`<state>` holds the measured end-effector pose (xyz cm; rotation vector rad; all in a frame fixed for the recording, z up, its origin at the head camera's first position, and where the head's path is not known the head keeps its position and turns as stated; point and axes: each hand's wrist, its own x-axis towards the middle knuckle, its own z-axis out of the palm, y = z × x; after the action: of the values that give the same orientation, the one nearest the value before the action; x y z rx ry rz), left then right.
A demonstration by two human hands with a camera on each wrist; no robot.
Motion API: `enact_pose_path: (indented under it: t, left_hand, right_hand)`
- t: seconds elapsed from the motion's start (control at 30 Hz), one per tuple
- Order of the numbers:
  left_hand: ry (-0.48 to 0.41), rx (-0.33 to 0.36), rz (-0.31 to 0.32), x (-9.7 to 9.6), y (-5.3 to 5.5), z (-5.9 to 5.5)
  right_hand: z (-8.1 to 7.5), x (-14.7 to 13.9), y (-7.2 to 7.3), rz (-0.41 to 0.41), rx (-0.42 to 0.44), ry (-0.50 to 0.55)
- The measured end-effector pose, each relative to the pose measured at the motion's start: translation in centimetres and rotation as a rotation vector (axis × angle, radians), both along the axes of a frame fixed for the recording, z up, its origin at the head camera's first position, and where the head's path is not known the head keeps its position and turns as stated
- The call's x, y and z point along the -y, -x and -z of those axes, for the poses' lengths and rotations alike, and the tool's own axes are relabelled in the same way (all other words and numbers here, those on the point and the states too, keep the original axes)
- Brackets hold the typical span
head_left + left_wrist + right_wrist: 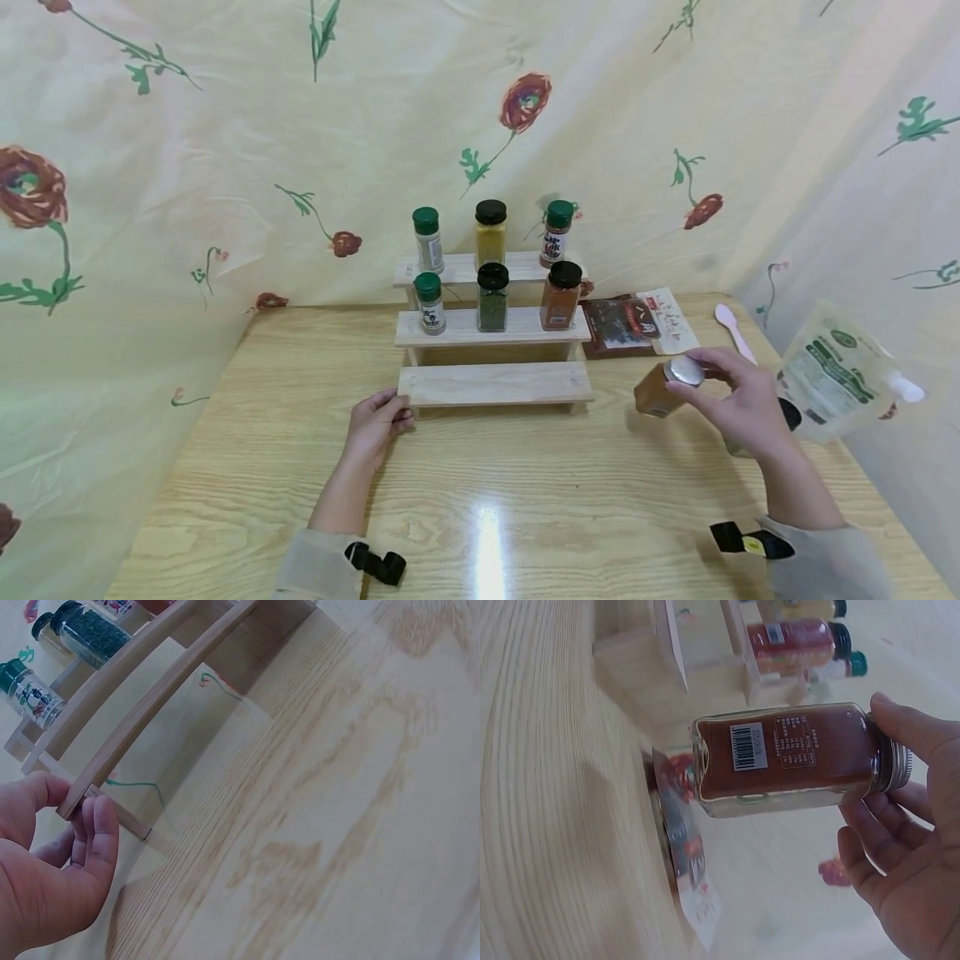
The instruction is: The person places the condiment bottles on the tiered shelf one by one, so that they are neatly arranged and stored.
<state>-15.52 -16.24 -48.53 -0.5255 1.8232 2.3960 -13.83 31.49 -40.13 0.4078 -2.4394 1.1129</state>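
Note:
My right hand [738,400] grips a square glass spice jar [787,757] by its silver metal lid, tilted and raised over the table. Reddish-brown powder fills most of the jar, and a barcode label faces the right wrist camera. At the other side, my left hand [375,425] pinches the left end of the lowest step of a three-step wooden rack [495,385], thumb above and fingers below in the left wrist view. The middle step carries a small green-capped bottle [431,304], a jar of green herbs [492,298] and a jar of red powder [561,296].
On the top step stand a green-capped shaker [428,240], a yellow powder jar [491,235] and another green-capped bottle [557,233]. Right of the rack lie flat packets [637,323] and a spoon [735,332]. A spouted pouch [843,375] and a black-lidded jar [789,413] are beyond my right hand.

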Motion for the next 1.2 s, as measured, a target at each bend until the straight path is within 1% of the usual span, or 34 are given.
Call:
enact_pose_path:
  t: [0.17, 0.23, 0.47, 0.67, 0.77, 1.0, 1.13, 1.2]
  left_hand:
    - [0.003, -0.003, 0.0, 0.1, 0.0, 0.1]
    - [0.005, -0.009, 0.001, 0.1, 0.0, 0.2]
    - [0.012, -0.012, -0.004, 0.0, 0.2, 0.2]
    - [0.02, -0.007, -0.004, 0.1, 0.2, 0.3]
    - [0.02, -0.008, 0.003, 0.1, 0.2, 0.2]
    - [0.012, -0.005, 0.004, 0.1, 0.2, 0.0]
    - [0.006, -0.001, -0.002, 0.1, 0.2, 0.0]
    - [0.008, -0.001, -0.006, 0.1, 0.2, 0.1]
  right_hand:
    - [0.0, 1.4, 0.5, -0.009, 0.03, 0.002]
    - [-0.1, 1.8, 0.7, -0.017, 0.029, 0.001]
    - [-0.4, 3.4, 1.7, -0.05, -0.059, 0.0]
    - [-0.9, 5.2, 2.5, -0.07, -0.06, 0.018]
    - [-1.6, 6.5, 2.6, -0.08, -0.064, 0.027]
    - [-4.4, 10.0, 1.4, -0.121, -0.06, 0.056]
    - [-4.7, 11.1, 1.7, -0.146, -0.038, 0.049]
    - [-4.0, 11.3, 2.3, -0.159, -0.034, 0.043]
